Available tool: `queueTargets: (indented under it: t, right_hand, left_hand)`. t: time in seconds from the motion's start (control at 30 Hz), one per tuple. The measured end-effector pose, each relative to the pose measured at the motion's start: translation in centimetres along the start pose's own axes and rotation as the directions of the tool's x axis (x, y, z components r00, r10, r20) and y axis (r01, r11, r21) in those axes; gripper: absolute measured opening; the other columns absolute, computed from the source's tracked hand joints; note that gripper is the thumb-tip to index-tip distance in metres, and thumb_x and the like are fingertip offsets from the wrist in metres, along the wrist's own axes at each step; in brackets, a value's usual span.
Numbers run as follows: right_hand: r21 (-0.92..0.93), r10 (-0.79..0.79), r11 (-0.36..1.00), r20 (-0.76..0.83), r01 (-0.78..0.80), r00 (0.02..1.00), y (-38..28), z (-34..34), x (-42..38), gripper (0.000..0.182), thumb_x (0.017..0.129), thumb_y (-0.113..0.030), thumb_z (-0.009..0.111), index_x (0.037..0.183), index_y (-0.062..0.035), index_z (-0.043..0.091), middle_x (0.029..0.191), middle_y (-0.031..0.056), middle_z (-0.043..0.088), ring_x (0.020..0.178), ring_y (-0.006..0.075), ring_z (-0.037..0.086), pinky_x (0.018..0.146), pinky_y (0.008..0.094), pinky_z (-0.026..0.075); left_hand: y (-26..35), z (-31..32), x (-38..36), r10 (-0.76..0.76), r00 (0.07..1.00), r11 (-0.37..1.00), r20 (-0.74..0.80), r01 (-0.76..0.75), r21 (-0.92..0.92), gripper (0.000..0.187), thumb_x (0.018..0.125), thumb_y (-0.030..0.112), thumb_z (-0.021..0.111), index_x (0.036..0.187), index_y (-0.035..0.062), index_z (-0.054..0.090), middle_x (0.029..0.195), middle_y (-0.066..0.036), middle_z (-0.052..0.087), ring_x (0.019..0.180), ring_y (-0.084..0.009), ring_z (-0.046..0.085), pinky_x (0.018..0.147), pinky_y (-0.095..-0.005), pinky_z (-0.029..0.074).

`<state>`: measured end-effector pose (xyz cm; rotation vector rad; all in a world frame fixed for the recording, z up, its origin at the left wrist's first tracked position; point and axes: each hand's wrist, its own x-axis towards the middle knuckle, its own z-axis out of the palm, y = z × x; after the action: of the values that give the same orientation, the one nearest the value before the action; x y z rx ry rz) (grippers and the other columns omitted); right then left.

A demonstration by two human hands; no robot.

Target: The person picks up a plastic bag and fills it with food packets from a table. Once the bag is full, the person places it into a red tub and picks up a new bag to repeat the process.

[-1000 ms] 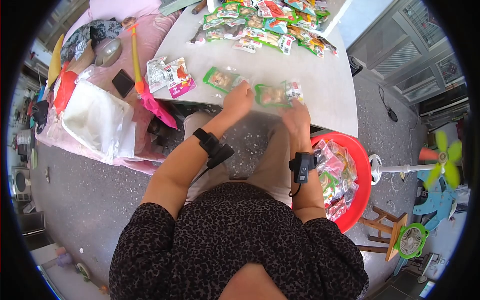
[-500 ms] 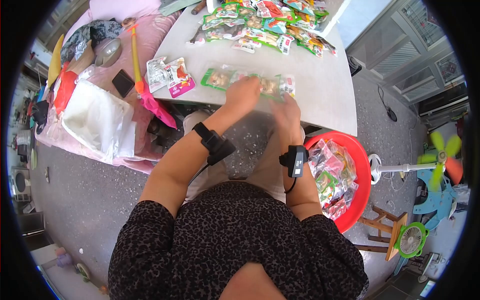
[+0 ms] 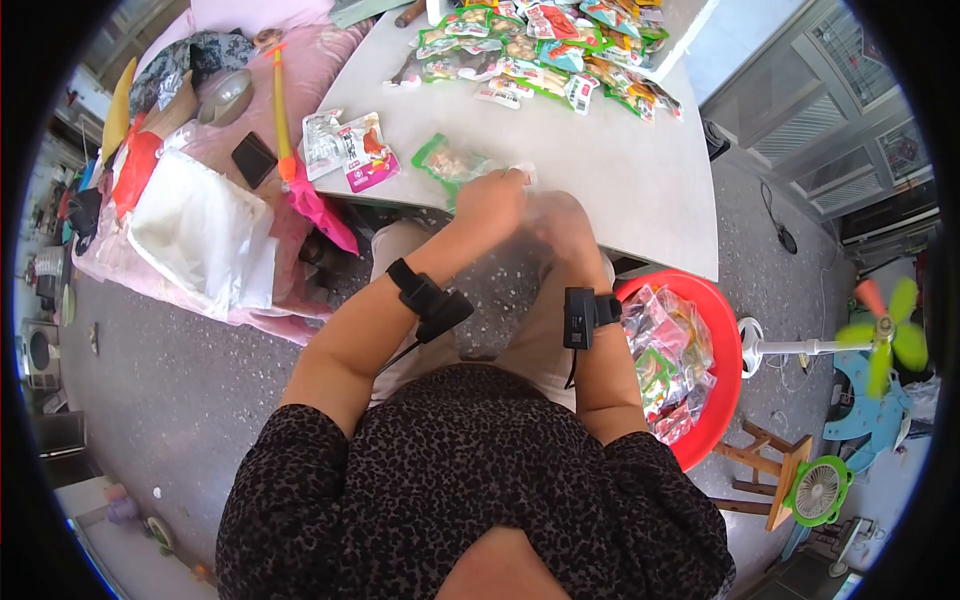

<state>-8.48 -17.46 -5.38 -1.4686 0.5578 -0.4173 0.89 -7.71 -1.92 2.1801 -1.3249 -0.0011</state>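
Note:
A clear-and-green plastic snack packet with pale pieces inside lies at the near edge of the white table. My left hand is closed on its near right part, covering some of it. Close beside, my right hand hovers at the table edge, smeared by motion, so its fingers and anything in them cannot be made out. To the left lie a silver pouch and a white-and-magenta pouch.
Many colourful snack packets are heaped at the table's far side. A red tub of packets stands on the floor at right, near a wooden stool and a fan. A pink-covered surface with a white-lined box is at left.
My right hand has drawn back toward me, off the packet's right end. The packet's right part no longer lies stretched out on the table. My left hand has shifted slightly nearer to me.

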Motion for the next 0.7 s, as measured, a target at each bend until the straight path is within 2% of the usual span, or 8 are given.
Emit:
queueTargets:
  t: [0.03, 0.13, 0.23, 0.33, 0.47, 0.53, 0.6, 0.7]
  right_hand:
    - [-0.019, 0.159, 0.987, -0.119, -0.162, 0.980, -1.5, 0.0, -0.7, 0.011, 0.074, -0.010, 0.048, 0.071, -0.0021, 0.053, 0.067, 0.0071, 0.056, 0.047, 0.0115, 0.049, 0.039, 0.0210, 0.035]
    - [-0.441, 0.238, 0.878, 0.064, -0.186, 0.969, -0.8, -0.7, 0.4, 0.016, 0.073, -0.015, 0.047, 0.071, -0.0006, 0.053, 0.065, 0.0068, 0.053, 0.053, 0.0088, 0.048, 0.044, 0.0237, 0.036]
    - [-0.326, 0.334, 0.901, 0.097, -0.287, 0.938, -0.3, 1.0, 0.3, 0.016, 0.074, -0.015, 0.049, 0.076, -0.0004, 0.053, 0.068, 0.0084, 0.054, 0.059, 0.0114, 0.050, 0.050, 0.0247, 0.039]
    - [0.020, -0.017, 1.000, 0.067, 0.016, 0.998, 1.6, 3.5, 0.2, 0.019, 0.075, -0.018, 0.050, 0.081, -0.0004, 0.054, 0.076, 0.0114, 0.056, 0.069, 0.0178, 0.053, 0.059, 0.0283, 0.041]
    - [-0.250, -0.184, 0.942, 0.178, 0.225, 0.967, 0.8, 4.2, 0.9, 0.018, 0.075, -0.010, 0.052, 0.088, 0.0021, 0.053, 0.077, 0.0058, 0.055, 0.067, 0.0114, 0.052, 0.054, 0.0233, 0.042]
    - [-0.571, -0.024, 0.796, 0.303, 0.201, 0.953, -2.5, 3.8, 0.3, 0.020, 0.077, -0.009, 0.052, 0.092, 0.0036, 0.051, 0.082, 0.0060, 0.055, 0.070, 0.0110, 0.051, 0.056, 0.0241, 0.043]
    - [-0.293, -0.057, 0.946, 0.269, 0.138, 0.962, -2.6, 3.8, 0.4, 0.022, 0.077, -0.011, 0.052, 0.093, 0.0033, 0.051, 0.083, 0.0062, 0.055, 0.071, 0.0127, 0.052, 0.059, 0.0252, 0.044]
    - [0.091, -0.028, 0.996, 0.268, 0.003, 0.963, -2.7, 4.1, 0.5, 0.023, 0.077, -0.012, 0.051, 0.094, 0.0028, 0.050, 0.083, 0.0066, 0.055, 0.073, 0.0152, 0.054, 0.061, 0.0269, 0.045]
  left_hand:
    - [-0.1, 0.1, -0.2, 0.010, 1.000, 1.000, 0.002, -0.010, -0.012, 0.016, 0.074, 0.015, 0.041, 0.076, 0.0017, 0.050, 0.076, -0.016, 0.055, 0.071, -0.0325, 0.054, 0.060, -0.0417, 0.043]
    - [-0.3, 0.5, -0.6, 0.015, 0.999, 1.000, 0.044, -0.015, -0.006, 0.017, 0.075, 0.015, 0.040, 0.075, 0.0015, 0.050, 0.075, -0.016, 0.055, 0.070, -0.0330, 0.054, 0.060, -0.0423, 0.042]
    - [-0.6, 1.3, -0.7, 0.010, 0.999, 1.000, 0.045, -0.009, -0.021, 0.016, 0.075, 0.015, 0.040, 0.076, 0.0025, 0.049, 0.076, -0.017, 0.054, 0.070, -0.0336, 0.053, 0.060, -0.0427, 0.042]
    - [-0.5, 1.3, -0.6, -0.035, 0.999, 0.998, 0.033, 0.037, -0.049, 0.015, 0.076, 0.016, 0.040, 0.077, 0.0036, 0.049, 0.077, -0.016, 0.054, 0.072, -0.0336, 0.053, 0.061, -0.0423, 0.041]
    - [-1.3, 1.4, -0.6, -0.019, 1.000, 0.995, -0.008, 0.019, -0.095, 0.014, 0.077, 0.016, 0.041, 0.076, 0.0040, 0.048, 0.077, -0.015, 0.053, 0.074, -0.0328, 0.052, 0.062, -0.0409, 0.041]
    - [-1.5, 1.1, -0.8, -0.023, 1.000, 0.990, -0.021, 0.019, -0.142, 0.013, 0.077, 0.016, 0.042, 0.076, 0.0039, 0.048, 0.076, -0.015, 0.053, 0.074, -0.0326, 0.051, 0.062, -0.0403, 0.041]
    - [-1.6, 0.9, -0.7, -0.021, 0.998, 0.983, -0.054, 0.011, -0.182, 0.013, 0.077, 0.015, 0.043, 0.077, 0.0039, 0.048, 0.075, -0.015, 0.052, 0.073, -0.0326, 0.051, 0.062, -0.0397, 0.040]
    - [-2.3, 1.1, -0.7, -0.016, 0.995, 0.971, -0.095, -0.007, -0.237, 0.012, 0.077, 0.014, 0.044, 0.079, 0.0038, 0.048, 0.075, -0.016, 0.052, 0.072, -0.0326, 0.051, 0.061, -0.0387, 0.040]
